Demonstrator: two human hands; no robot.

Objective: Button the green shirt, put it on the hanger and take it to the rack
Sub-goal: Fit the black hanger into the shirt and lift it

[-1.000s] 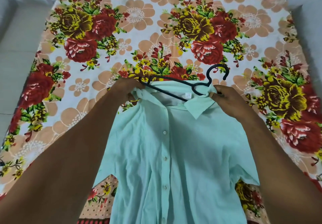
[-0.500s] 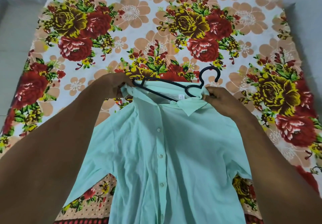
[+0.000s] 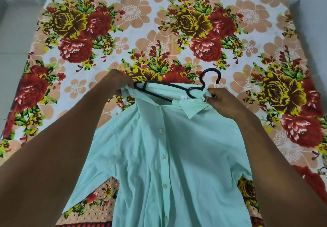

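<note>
**Two hands, one shirt, one hanger**

Beneath everything lies a floral bedsheet (image 3: 177,32) of red and yellow roses, with pale grey floor (image 3: 16,37) at its left edge. One green shirt (image 3: 168,156) is spread buttoned on it, four buttons showing down the placket. One black hanger (image 3: 177,87) sits in the collar, hook outside. The left hand (image 3: 120,81) pinches the left collar edge; the right hand (image 3: 221,99) grips the right collar by the hook's base. Since a second ago the shirt's left sleeve has spread wider.
</note>
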